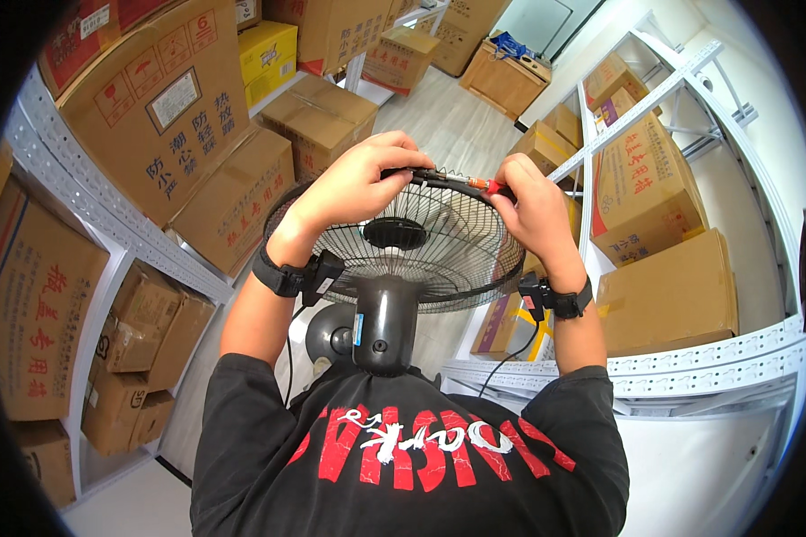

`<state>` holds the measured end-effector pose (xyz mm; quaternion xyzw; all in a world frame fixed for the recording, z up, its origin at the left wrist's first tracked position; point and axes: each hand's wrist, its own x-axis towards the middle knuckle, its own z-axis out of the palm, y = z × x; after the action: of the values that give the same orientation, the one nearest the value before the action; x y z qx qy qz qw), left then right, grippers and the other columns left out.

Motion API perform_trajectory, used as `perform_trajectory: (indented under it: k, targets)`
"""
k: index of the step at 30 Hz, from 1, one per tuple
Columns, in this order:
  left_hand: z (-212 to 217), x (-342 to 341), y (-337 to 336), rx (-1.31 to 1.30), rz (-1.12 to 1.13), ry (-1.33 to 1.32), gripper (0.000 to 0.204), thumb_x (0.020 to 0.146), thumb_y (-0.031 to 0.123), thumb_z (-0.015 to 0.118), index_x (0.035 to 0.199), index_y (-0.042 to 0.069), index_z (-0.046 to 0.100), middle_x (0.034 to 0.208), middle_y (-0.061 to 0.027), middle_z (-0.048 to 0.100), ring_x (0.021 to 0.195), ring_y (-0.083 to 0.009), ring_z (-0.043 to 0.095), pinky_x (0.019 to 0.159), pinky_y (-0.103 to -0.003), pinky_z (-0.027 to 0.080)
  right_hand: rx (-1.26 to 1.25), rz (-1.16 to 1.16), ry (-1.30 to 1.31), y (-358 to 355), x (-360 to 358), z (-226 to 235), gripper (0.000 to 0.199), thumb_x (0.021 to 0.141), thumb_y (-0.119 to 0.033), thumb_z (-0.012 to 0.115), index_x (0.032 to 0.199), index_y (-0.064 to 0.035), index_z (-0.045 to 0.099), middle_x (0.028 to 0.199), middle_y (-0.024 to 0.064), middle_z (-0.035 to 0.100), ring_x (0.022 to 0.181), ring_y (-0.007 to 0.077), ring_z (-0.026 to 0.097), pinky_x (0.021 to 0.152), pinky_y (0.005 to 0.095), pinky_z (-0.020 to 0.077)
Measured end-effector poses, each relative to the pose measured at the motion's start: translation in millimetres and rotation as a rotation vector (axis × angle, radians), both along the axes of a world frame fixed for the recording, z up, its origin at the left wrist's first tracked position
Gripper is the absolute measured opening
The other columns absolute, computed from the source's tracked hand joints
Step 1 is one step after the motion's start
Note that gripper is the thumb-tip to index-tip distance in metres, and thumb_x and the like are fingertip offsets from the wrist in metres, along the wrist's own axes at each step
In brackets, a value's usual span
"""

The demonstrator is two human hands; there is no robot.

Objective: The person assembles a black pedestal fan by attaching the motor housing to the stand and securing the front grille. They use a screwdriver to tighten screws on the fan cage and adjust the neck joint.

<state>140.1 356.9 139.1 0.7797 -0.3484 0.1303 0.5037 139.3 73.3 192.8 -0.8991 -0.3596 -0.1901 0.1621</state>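
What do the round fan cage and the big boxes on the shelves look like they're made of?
The fan cage looks like thin metal wire with a dark, slightly glossy coating: fine spokes run out from a hub to a ring. The left hand and right hand grip its far rim. The boxes look like plain brown corrugated cardboard, matte, with taped seams and folded flaps.

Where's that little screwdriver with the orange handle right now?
In the head view, the screwdriver lies along the far rim of the fan's wire guard, just right of centre. The right hand pinches its handle, and the left hand grips the rim beside its tip.
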Motion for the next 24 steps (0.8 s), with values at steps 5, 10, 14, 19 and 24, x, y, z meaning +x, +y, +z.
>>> perform_trajectory:
  k: [5,10,14,19,24]
  targets:
    - [-5.0,2.7,0.0,-0.006,0.023,-0.009,0.030,0.092,-0.003,0.059,0.119,-0.001,0.071,0.112,-0.0112,0.064,0.104,-0.0256,0.064,0.090,-0.035,0.051,0.023,0.125,-0.061,0.8,3.3,-2.8,0.017,0.087,-0.009,0.075,0.095,-0.0011,0.061,0.092,0.0130,0.062,0.091,0.0359,0.064,0.078,0.0448,0.0522]
    - [-3.5,2.0,-0.8,0.006,0.021,-0.020,0.029,0.092,-0.002,0.058,0.119,-0.001,0.070,0.112,-0.0114,0.064,0.104,-0.0258,0.064,0.090,-0.035,0.051,-0.096,0.103,-0.059,-6.8,9.1,1.2,0.018,0.089,-0.009,0.076,0.098,-0.0001,0.064,0.088,0.0132,0.063,0.092,0.0339,0.066,0.079,0.0416,0.0536]
    - [-3.6,4.2,-0.1,0.006,0.015,-0.050,0.029,0.092,-0.002,0.059,0.119,-0.001,0.070,0.111,-0.0113,0.064,0.103,-0.0256,0.064,0.089,-0.035,0.051,-0.037,0.010,-0.020,-1.1,2.1,3.0,0.021,0.089,-0.012,0.076,0.100,-0.0001,0.063,0.089,0.0138,0.062,0.090,0.0347,0.066,0.078,0.0417,0.0537]
    - [-6.1,2.3,0.6,0.001,0.026,-0.030,0.030,0.092,-0.002,0.059,0.119,0.000,0.071,0.110,-0.0108,0.064,0.101,-0.0251,0.063,0.088,-0.034,0.051,0.028,0.024,0.032,8.8,-4.0,3.7,0.025,0.090,-0.017,0.076,0.104,0.0004,0.064,0.091,0.0138,0.061,0.086,0.0367,0.064,0.076,0.0442,0.0529]
    - [-7.9,3.3,0.1,-0.001,0.040,-0.062,0.030,0.092,-0.002,0.059,0.120,0.001,0.071,0.109,-0.0108,0.064,0.101,-0.0254,0.064,0.088,-0.035,0.051,-0.030,0.136,-0.106,-2.3,10.7,-3.6,0.018,0.090,-0.012,0.074,0.101,-0.0002,0.065,0.092,0.0135,0.061,0.086,0.0362,0.064,0.076,0.0452,0.0528]
